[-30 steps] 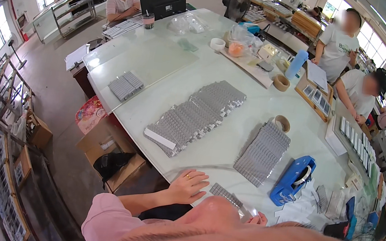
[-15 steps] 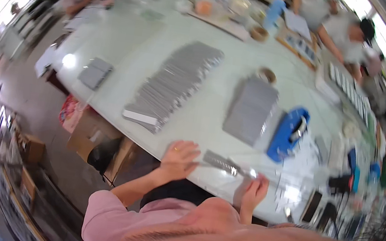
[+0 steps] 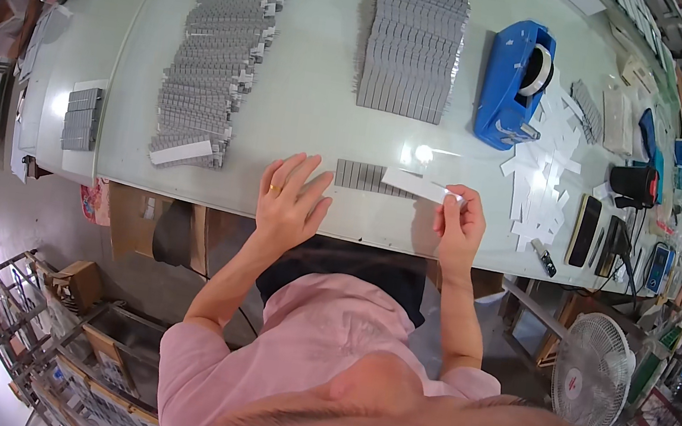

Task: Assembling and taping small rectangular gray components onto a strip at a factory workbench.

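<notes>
My right hand (image 3: 459,225) pinches the end of a white strip (image 3: 414,186) that lies tilted over a short row of small grey pieces (image 3: 357,175) at the near edge of the pale table (image 3: 304,103). Just left of that row, my left hand (image 3: 291,200) rests flat on the table with the fingers spread and nothing in it.
Two long stacked rows of grey pieces (image 3: 220,48) (image 3: 412,44) lie further back. A blue tape dispenser (image 3: 512,82) stands at the right, with cut white tape strips (image 3: 539,171) beside it. A small grey stack (image 3: 81,117) sits far left. A fan (image 3: 592,379) stands below right.
The view has tipped down toward the near table edge. My right hand has come up and now holds the white strip over the short grey row; my left hand stays flat.
</notes>
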A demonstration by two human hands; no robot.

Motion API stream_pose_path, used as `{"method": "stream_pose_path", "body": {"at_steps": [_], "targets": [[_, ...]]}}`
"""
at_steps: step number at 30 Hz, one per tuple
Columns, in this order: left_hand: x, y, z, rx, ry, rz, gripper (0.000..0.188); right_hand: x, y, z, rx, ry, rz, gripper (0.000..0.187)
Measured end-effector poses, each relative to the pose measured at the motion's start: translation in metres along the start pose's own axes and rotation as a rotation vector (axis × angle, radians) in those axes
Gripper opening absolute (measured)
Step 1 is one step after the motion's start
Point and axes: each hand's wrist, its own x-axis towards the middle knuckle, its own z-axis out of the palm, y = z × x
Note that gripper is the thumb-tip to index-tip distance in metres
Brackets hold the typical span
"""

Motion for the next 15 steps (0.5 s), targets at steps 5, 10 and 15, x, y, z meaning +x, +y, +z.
{"method": "stream_pose_path", "body": {"at_steps": [5, 10, 15], "targets": [[0.008, 0.003, -0.007, 0.003, -0.038, 0.007, 0.034, 0.01, -0.007, 0.005, 0.003, -0.036, 0.009, 0.012], [-0.001, -0.001, -0.005, 0.02, -0.003, 0.002, 0.039, 0.013, 0.012, -0.006, 0.087, 0.074, -0.029, 0.007], [-0.003, 0.002, -0.005, -0.004, 0.06, -0.002, 0.037, 0.007, 0.021, -0.012, 0.113, 0.084, -0.152, 0.008]]}}
